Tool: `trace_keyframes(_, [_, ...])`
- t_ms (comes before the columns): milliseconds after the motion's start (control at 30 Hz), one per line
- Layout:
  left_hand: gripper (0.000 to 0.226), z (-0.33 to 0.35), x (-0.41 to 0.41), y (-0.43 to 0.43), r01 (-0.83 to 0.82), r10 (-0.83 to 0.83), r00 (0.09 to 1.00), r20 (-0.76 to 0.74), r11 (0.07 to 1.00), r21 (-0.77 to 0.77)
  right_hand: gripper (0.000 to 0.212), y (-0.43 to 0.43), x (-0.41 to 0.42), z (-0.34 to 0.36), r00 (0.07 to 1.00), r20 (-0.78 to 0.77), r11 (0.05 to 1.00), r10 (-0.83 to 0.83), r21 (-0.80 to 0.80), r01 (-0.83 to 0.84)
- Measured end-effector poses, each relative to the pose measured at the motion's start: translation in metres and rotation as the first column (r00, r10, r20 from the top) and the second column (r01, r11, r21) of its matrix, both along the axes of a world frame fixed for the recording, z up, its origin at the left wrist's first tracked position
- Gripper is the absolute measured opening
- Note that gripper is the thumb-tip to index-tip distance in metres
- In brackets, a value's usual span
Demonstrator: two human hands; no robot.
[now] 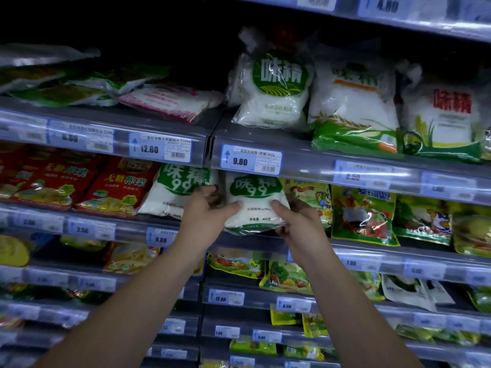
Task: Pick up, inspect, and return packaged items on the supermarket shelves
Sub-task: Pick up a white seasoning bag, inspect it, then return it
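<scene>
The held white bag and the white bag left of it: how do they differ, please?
The held bag is gripped by the left hand and right hand; the neighbouring bag rests on the shelf. The held bag overhangs the shelf edge; the neighbouring bag sits behind it. Both are white with green 99 labels.

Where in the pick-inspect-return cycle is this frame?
Done: nothing provable; a matching bag sits shelved alongside. In hand: the left hand and right hand grip the white green-labelled 味精 bag by its sides, label facing the camera, at the shelf front. Left: release it onto the shelf. Whether it is coming out or going back cannot be told from this frame.
</scene>
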State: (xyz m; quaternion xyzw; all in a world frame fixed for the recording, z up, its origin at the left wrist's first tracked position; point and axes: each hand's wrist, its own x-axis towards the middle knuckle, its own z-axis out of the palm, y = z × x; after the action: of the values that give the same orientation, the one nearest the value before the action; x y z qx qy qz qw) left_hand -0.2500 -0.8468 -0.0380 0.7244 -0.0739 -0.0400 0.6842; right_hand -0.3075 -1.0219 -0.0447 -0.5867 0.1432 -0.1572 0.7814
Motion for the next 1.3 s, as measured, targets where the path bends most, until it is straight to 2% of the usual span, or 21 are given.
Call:
trace_keyframes(33, [0.063,0.001,-0.003,0.001,0.014,-0.016,0.999,-0.049,0.999,-0.036,0.028,0.002,-0.003,-0.003,1.000,0.017,0.999,0.020,0.026,-0.020])
trace_keyframes(133, [0.024,0.006,-0.014,0.006,0.139,-0.153,0.973,-0.174,0.986,-0.090,0.045,0.010,-0.013,-0.015,0.998,0.017,0.996,0.058,0.067,-0.059])
trace_keyframes(200, [0.017,0.006,-0.016,0.011,0.199,-0.216,0.952,-0.216,0.975,-0.100,0.051,0.017,-0.020,-0.020,0.997,0.001,0.995,0.082,0.052,-0.081])
trace_keyframes(333, [0.029,-0.003,-0.022,0.025,0.248,-0.275,0.947,-0.164,0.955,-0.163,0.048,0.027,-0.033,-0.016,0.995,-0.023,0.995,0.101,-0.026,-0.101])
trace_keyframes(467, [0.034,-0.014,-0.034,0.042,0.314,-0.333,0.936,-0.112,0.936,-0.159,0.031,0.034,-0.050,-0.001,0.983,-0.096,0.986,0.159,-0.026,-0.162])
trace_keyframes(500, [0.038,-0.017,-0.036,0.046,0.332,-0.350,0.931,-0.104,0.929,-0.163,0.032,0.037,-0.053,0.002,0.978,-0.122,0.984,0.170,-0.031,-0.175])
trace_keyframes(600, [0.050,-0.024,-0.043,0.059,0.382,-0.405,0.909,-0.099,0.904,-0.190,0.054,0.047,-0.061,0.006,0.968,-0.149,0.977,0.203,-0.036,-0.211])
trace_keyframes(700, [0.059,-0.027,-0.051,0.073,0.456,-0.479,0.870,-0.121,0.873,-0.176,0.046,0.062,-0.070,0.003,0.972,-0.113,0.979,0.206,0.025,-0.204])
trace_keyframes(800, [0.045,-0.021,-0.059,0.084,0.467,-0.493,0.857,-0.148,0.866,-0.178,0.028,0.071,-0.078,-0.003,0.992,-0.036,0.992,0.120,0.026,-0.119])
trace_keyframes(900, [0.029,-0.016,-0.060,0.089,0.439,-0.461,0.880,-0.114,0.882,-0.173,0.030,0.081,-0.085,-0.010,0.994,0.003,0.994,0.110,0.016,-0.111])
trace_keyframes(1133, [0.031,-0.017,-0.061,0.097,0.482,-0.488,0.872,-0.048,0.871,-0.093,0.050,0.095,-0.100,-0.012,0.996,-0.013,0.995,0.085,0.056,-0.084])
trace_keyframes(1300, [0.039,-0.016,-0.072,0.094,0.551,-0.559,0.828,-0.050,0.826,-0.116,0.037,0.082,-0.113,-0.009,0.997,0.031,0.997,0.068,0.037,-0.069])
